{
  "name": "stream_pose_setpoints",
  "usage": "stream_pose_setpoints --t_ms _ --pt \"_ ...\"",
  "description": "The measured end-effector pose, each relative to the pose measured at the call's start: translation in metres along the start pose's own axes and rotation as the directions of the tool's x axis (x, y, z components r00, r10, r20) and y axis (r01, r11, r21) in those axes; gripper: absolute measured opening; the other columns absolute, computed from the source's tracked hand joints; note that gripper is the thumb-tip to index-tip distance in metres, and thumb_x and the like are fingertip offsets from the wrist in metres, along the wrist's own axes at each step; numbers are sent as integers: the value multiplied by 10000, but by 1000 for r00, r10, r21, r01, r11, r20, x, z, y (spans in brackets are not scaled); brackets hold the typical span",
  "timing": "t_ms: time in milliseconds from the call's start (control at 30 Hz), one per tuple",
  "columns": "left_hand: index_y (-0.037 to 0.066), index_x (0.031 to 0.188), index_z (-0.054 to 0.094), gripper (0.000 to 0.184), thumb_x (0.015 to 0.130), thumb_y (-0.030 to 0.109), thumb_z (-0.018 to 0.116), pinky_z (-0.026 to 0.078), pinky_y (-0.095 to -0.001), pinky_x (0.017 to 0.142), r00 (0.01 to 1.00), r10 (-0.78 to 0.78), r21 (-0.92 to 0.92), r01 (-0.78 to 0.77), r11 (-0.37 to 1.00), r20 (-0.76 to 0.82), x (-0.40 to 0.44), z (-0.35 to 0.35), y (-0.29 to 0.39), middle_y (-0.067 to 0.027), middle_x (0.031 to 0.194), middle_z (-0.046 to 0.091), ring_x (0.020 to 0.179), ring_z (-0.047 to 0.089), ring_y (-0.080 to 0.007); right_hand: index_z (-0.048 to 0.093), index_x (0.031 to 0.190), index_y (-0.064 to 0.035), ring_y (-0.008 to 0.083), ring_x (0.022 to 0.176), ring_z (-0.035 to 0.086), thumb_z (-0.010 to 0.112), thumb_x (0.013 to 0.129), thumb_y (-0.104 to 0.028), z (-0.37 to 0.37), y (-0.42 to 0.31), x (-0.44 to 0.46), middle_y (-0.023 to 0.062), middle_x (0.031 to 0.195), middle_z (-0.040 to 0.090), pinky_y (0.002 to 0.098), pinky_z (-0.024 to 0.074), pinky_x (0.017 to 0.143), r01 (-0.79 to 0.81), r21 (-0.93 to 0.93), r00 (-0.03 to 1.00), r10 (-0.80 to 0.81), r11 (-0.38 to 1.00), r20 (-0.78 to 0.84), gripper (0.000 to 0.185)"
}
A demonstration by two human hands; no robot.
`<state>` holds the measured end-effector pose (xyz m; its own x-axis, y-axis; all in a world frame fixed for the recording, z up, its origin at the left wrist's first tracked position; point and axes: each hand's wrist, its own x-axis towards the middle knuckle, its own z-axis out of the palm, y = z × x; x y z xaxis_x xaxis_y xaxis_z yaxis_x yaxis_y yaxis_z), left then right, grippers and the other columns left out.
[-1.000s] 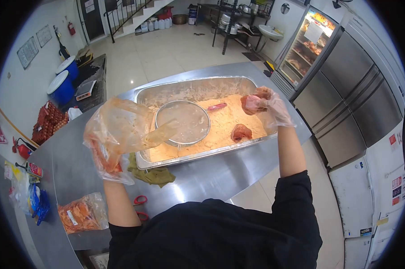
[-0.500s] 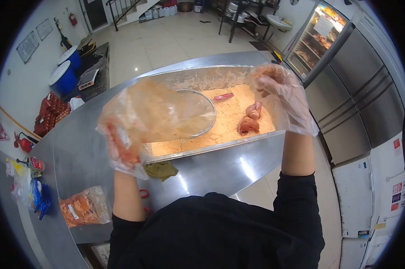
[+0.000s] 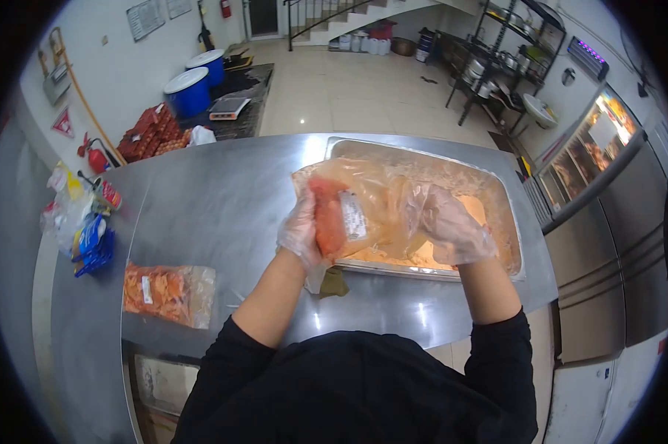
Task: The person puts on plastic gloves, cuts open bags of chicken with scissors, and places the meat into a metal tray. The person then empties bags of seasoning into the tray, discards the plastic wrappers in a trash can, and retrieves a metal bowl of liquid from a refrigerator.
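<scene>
Left hand [image 3: 300, 228], in a clear glove: grip closed around the near-left side of a bag of meat [image 3: 329, 226], thumb and palm against the reddish bulk. Right hand [image 3: 454, 223], gloved too, is at the loose plastic on the bag's other side, above the middle of the metal tray [image 3: 518, 248]; film and glove overlap there, so cannot tell whether its grip is pinching plastic, clasping something or loose, nor whether the fingers are inside the bag. Key relation: the bag is held above the tray's left end, its meat-filled part directly right of the left palm, with its long axis running roughly near to far; the slack plastic stretches rightward to the other hand. Left hand is the nearer to the meat, right hand to the slack end. White label [image 3: 354, 215] sits between the two, facing up. Below, pale orange powder [image 3: 473, 209] shows in the tray, partly hidden by bag and right hand. Green cloth [image 3: 334, 283] lies just outside the tray's near side, towards its left corner. Second bag [image 3: 164, 290] lies flat on the steel surface [image 3: 212, 200], well left of the tray and nearer the body. Blue tubs [image 3: 188, 101] and a scale [image 3: 229, 109] stand beyond the tray, off to the left.
</scene>
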<state>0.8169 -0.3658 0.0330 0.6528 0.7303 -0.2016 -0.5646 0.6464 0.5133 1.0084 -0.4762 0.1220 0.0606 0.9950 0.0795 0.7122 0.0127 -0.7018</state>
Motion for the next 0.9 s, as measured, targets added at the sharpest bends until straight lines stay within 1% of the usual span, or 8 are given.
stream_pose_setpoints --t_ms 233,300,367,467,567,667,700,900 --pt "64 1038 531 292 827 264 560 473 -282 723 985 166 459 -125 880 -50 -6 7 14 -38 954 580 829 563 -139 441 1194 -59 204 1070 471 574 794 -270 30 20 16 101 1162 500 290 375 896 -3 388 998 -19 921 53 471" --pt "49 998 562 275 823 260 563 468 -265 667 980 180 600 -96 794 -81 -10 8 13 -32 888 591 757 564 -126 441 1190 -60 205 1064 467 555 803 -273 41 19 18 100 1156 497 297 369 904 96 240 993 -109 966 43 457" --pt "35 983 584 294 822 279 553 446 -251 627 972 187 670 -43 741 -145 -15 20 8 -21 829 590 696 551 -115 457 1168 -61 199 1044 468 511 827 -261 53 24 21 96 1139 497 304 367 904 235 -230 972 -232 944 42 399" --pt "34 955 570 249 811 235 591 487 -264 564 947 287 838 -36 544 -146 -3 10 -1 -43 813 601 628 576 -122 464 1160 -59 202 1052 463 503 828 -269 62 23 23 96 1140 497 305 360 907 33 174 993 -53 984 109 395" --pt "43 1010 545 321 822 302 564 503 -306 605 981 170 535 -93 840 -97 -10 19 4 -44 836 596 673 586 -146 463 1161 -50 201 1052 462 515 821 -250 60 12 21 92 1142 494 305 363 906 183 -47 979 -178 982 103 398" --pt "76 1092 500 459 817 443 514 508 -353 670 997 -78 374 72 925 2 -8 14 20 -61 911 581 771 588 -175 460 1165 -46 193 1058 459 524 817 -241 55 5 19 97 1137 494 305 366 905 210 226 964 -240 951 114 404" --pt "112 1172 436 616 779 585 449 498 -372 722 994 -77 429 38 902 74 -23 24 26 -80 1013 546 865 566 -193 459 1164 -42 192 1056 460 533 813 -234 58 8 16 97 1133 496 305 370 901 206 253 964 -240 945 112 407" --pt "131 1272 312 734 743 622 448 491 -383 744 996 -10 501 -36 864 88 -21 25 17 -90 1098 500 934 540 -214 470 1138 -32 177 1000 487 577 789 -183 79 17 13 86 1075 520 298 403 851 80 603 992 -124 794 32 395"
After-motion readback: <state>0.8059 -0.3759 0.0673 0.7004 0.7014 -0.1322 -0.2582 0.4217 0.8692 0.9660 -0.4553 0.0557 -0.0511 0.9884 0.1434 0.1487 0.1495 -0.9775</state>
